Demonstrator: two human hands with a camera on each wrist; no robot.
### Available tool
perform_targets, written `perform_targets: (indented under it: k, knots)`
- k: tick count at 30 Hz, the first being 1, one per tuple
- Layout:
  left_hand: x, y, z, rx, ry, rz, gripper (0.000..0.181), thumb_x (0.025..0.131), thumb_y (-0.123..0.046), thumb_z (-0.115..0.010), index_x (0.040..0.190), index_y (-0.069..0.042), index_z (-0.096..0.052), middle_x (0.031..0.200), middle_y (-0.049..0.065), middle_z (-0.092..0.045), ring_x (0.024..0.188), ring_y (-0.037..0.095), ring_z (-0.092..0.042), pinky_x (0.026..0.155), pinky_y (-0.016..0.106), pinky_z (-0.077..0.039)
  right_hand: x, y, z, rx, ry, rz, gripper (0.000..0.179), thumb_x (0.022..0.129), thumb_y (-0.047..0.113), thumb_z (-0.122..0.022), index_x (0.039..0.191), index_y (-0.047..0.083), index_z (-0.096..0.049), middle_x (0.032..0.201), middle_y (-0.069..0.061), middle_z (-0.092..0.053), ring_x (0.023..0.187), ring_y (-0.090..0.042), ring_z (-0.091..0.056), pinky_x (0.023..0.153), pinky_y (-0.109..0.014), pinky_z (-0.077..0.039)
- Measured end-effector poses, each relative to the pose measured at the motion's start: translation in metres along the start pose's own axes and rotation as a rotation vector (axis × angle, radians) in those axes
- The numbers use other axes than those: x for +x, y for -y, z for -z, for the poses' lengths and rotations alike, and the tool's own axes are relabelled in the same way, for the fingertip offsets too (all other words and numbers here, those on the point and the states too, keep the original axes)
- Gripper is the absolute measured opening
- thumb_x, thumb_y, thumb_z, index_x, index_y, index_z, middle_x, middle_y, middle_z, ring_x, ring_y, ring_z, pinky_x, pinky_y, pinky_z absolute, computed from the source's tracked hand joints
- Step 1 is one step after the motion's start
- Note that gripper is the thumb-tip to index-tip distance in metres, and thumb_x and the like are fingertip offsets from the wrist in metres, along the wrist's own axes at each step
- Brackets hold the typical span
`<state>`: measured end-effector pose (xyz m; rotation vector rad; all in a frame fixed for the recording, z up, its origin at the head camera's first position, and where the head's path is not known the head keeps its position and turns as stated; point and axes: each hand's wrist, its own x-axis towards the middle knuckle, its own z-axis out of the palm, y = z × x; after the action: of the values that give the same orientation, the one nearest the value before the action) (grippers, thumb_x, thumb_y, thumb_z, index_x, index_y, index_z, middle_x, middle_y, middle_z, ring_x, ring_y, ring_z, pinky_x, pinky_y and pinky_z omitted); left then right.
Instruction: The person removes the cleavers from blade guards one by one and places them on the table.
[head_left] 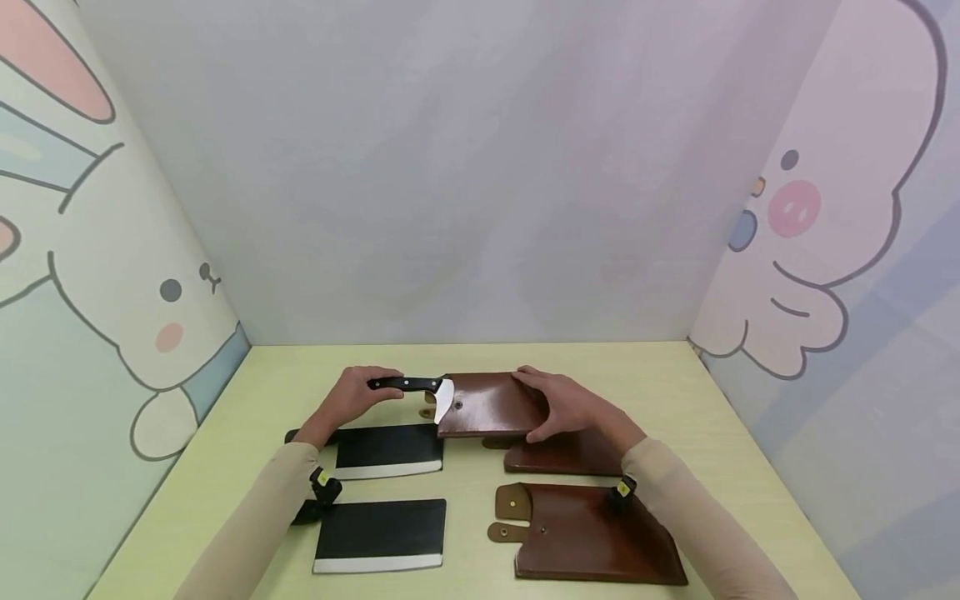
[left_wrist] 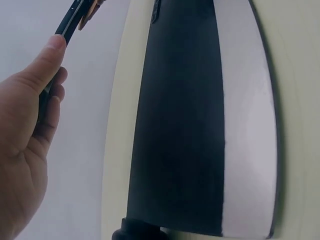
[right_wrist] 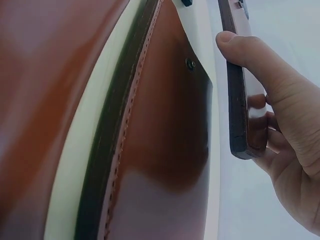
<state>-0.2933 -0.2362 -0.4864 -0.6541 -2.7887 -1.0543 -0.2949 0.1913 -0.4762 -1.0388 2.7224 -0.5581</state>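
Observation:
My left hand [head_left: 356, 393] grips the black riveted handle of a cleaver [head_left: 405, 383] at the back of the table. Only a silver strip of its blade shows; the rest is hidden inside a brown leather sheath [head_left: 487, 404]. My right hand [head_left: 567, 404] holds that sheath by its far right end, thumb on the near edge. The right wrist view shows the thick stitched edge of the held sheath [right_wrist: 236, 110] between thumb and fingers. In the left wrist view, my left hand [left_wrist: 30, 115] wraps the handle, with the thumb along it.
Two black-bladed cleavers, a rear one [head_left: 390, 447] and a front one [head_left: 381, 533], lie at left with silver edges toward me. At right lie two more brown sheaths, a rear one [head_left: 566, 454] and a front one [head_left: 592, 533] with its strap flaps open. Walls enclose the table.

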Motion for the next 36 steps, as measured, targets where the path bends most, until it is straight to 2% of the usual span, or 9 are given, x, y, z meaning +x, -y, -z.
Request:
perform_targets:
  k: [11, 16, 23, 36]
  knots:
    - [0.001, 0.002, 0.001, -0.015, 0.0, 0.02, 0.04, 0.09, -0.035, -0.079, 0.123, -0.012, -0.075, 0.116, 0.008, -0.074, 0.086, 0.017, -0.061, 0.073, 0.033, -0.051, -0.002, -0.006, 0.008, 0.004, 0.001, 0.012, 0.111, 0.077, 0.053, -0.087, 0.163, 0.019, -0.027, 0.168, -0.015, -0.024, 0.149, -0.036, -0.034, 0.112, -0.055, -0.038]
    - [0.001, 0.003, 0.001, -0.021, -0.009, 0.03, 0.041, 0.09, -0.037, -0.079, 0.122, -0.012, -0.075, 0.115, 0.009, -0.074, 0.083, 0.018, -0.059, 0.07, 0.033, -0.049, -0.002, -0.007, 0.01, -0.001, 0.009, 0.004, 0.112, 0.078, 0.052, -0.086, 0.164, 0.014, -0.025, 0.168, -0.017, -0.022, 0.15, -0.036, -0.033, 0.113, -0.053, -0.038]
    - [0.0, 0.003, 0.001, -0.022, -0.01, 0.064, 0.039, 0.09, -0.037, -0.079, 0.121, -0.013, -0.075, 0.114, 0.008, -0.073, 0.085, 0.02, -0.058, 0.073, 0.035, -0.048, -0.003, -0.005, 0.013, -0.009, 0.02, -0.008, 0.112, 0.08, 0.046, -0.086, 0.163, 0.007, -0.022, 0.167, -0.022, -0.019, 0.148, -0.039, -0.034, 0.111, -0.053, -0.039]
    - [0.002, 0.009, 0.002, -0.039, -0.043, 0.031, 0.041, 0.089, -0.037, -0.08, 0.12, -0.012, -0.075, 0.116, 0.009, -0.073, 0.086, 0.019, -0.062, 0.073, 0.036, -0.052, -0.008, -0.013, 0.014, -0.011, 0.009, -0.031, 0.112, 0.078, 0.045, -0.087, 0.163, 0.009, -0.023, 0.168, -0.018, -0.02, 0.148, -0.038, -0.034, 0.112, -0.053, -0.039]
